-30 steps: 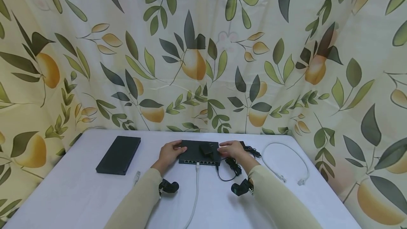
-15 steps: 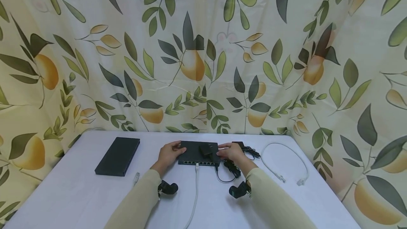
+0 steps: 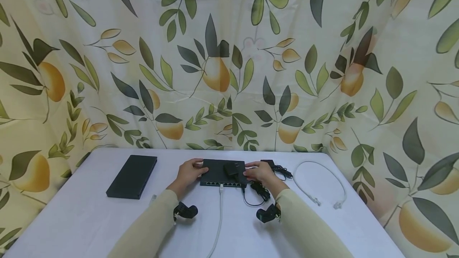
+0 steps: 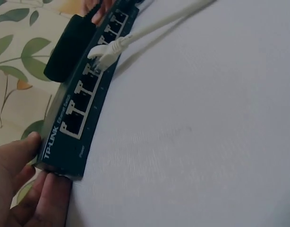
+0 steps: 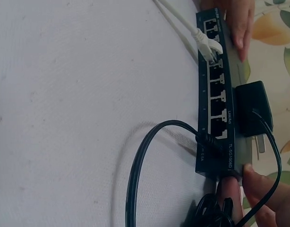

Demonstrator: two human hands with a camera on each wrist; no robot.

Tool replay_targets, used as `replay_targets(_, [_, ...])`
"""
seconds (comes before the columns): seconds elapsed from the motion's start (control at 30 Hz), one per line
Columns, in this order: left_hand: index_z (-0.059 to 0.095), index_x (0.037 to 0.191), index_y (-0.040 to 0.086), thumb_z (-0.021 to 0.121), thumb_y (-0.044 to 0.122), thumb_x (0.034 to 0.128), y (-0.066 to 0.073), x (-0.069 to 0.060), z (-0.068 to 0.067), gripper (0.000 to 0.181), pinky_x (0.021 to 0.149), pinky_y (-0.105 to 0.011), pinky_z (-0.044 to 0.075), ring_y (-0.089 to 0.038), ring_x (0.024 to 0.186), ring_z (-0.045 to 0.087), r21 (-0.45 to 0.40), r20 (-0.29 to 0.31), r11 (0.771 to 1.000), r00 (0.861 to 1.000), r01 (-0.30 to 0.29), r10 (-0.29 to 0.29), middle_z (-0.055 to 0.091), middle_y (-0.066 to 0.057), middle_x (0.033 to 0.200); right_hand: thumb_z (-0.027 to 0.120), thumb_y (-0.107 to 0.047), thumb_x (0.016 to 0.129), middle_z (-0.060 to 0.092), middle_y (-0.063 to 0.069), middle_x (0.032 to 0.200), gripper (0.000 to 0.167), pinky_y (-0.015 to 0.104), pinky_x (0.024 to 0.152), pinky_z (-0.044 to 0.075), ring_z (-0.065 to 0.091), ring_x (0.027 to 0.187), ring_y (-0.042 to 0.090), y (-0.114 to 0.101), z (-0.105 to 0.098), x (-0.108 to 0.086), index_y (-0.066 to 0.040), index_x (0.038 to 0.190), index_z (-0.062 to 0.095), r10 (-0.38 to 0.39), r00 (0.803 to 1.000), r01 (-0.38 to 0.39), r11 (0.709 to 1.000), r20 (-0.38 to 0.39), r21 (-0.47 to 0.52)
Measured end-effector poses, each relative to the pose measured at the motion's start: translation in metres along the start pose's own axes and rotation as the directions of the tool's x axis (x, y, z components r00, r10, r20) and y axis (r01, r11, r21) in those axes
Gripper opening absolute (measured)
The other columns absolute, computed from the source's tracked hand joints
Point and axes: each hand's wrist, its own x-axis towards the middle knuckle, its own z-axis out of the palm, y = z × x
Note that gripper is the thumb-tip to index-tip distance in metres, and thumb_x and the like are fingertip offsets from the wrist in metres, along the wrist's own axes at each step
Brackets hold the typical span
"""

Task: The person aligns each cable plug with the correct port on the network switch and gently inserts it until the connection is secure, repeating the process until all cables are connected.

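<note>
A black TP-LINK Ethernet switch (image 3: 219,167) lies on the table, its row of ports facing the person. My left hand (image 3: 186,174) grips its left end, thumb on the top edge and fingers against the side. At the other end my right hand (image 3: 261,172) pinches the case between thumb and finger. A white network cable (image 4: 109,53) sits in one port near the middle and runs toward the person. On top of the switch rests a black power adapter (image 5: 253,108), prongs showing. Its thin black cord (image 5: 135,175) plugs into the socket beside the ports.
Left on the white table (image 3: 86,218) lies a flat black box (image 3: 132,176). A clear plug end (image 3: 153,198) shows beside the left sleeve. To the right are a bundled black cord (image 3: 283,171) with its adapter and a looped white cable (image 3: 324,165). A patterned curtain (image 3: 229,71) hangs behind.
My left wrist has shifted slightly left while that hand keeps its hold. The whole view has drifted a little. Both hands stay at the switch's ends.
</note>
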Motion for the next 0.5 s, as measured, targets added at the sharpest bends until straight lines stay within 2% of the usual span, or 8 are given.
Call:
replay_targets(0.2, [0.059, 0.134, 0.008, 0.074, 0.015, 0.0884, 0.004, -0.003, -0.006, 0.049, 0.071, -0.030, 0.060, -0.021, 0.091, 0.067, -0.022, 0.057, 0.999, 0.997, 0.047, -0.046, 0.065, -0.017, 0.120, 0.072, 0.000, 0.087, 0.067, 0.019, 0.108, 0.041, 0.021, 0.068, 0.058, 0.070, 0.072, 0.014, -0.004, 0.000, -0.001, -0.001, 0.127, 0.064, 0.018, 1.000, -0.019, 0.998, 0.014, 0.052])
replay_targets(0.33, [0.059, 0.135, 0.009, 0.074, 0.015, 0.0886, 0.004, -0.003, -0.010, 0.049, 0.069, -0.029, 0.060, -0.022, 0.092, 0.067, -0.021, 0.058, 0.997, 0.996, 0.072, -0.070, 0.065, -0.016, 0.121, 0.072, 0.004, 0.086, 0.068, 0.019, 0.106, 0.042, 0.022, 0.067, 0.058, 0.070, 0.069, 0.012, -0.005, 0.005, -0.002, 0.002, 0.126, 0.063, 0.026, 0.999, -0.028, 0.994, 0.022, 0.104])
replay_targets(0.5, [0.059, 0.135, 0.008, 0.074, 0.014, 0.0888, 0.001, -0.002, -0.018, 0.049, 0.067, -0.029, 0.060, -0.022, 0.090, 0.067, -0.014, 0.049, 0.996, 0.995, 0.091, -0.090, 0.065, -0.017, 0.121, 0.073, 0.002, 0.085, 0.067, 0.019, 0.108, 0.041, 0.021, 0.065, 0.058, 0.068, 0.066, 0.011, -0.007, 0.014, -0.001, 0.000, 0.125, 0.064, 0.027, 0.999, -0.029, 0.994, 0.019, 0.102])
